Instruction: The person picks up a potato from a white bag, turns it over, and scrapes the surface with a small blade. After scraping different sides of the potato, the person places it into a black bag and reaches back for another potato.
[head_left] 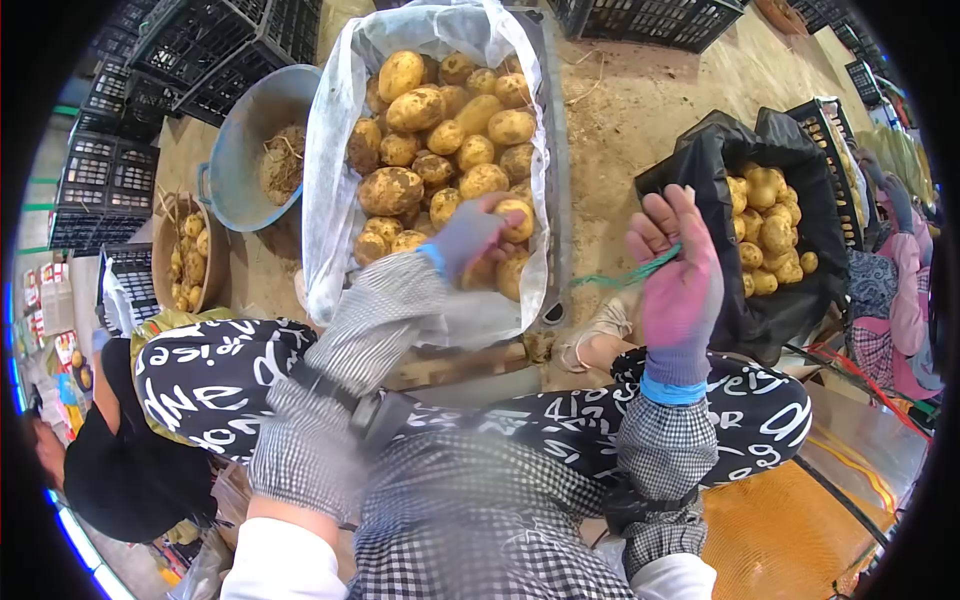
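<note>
My left hand, in a grey and purple glove, closes on a dirt-marked potato at the right side of a large white-lined crate. Several soil-covered potatoes lie heaped in that crate under and beyond the hand. Off to the right, my right hand is raised with its palm turned up, in a pink and grey glove with bare fingertips. A thin bundle of green string lies across its partly curled fingers, and the loose end trails left toward the crate.
A black-lined crate of cleaner potatoes stands at right. On the left are a blue tub with dirt and a brown basket of small potatoes. Black crates are stacked behind. People sit at both sides.
</note>
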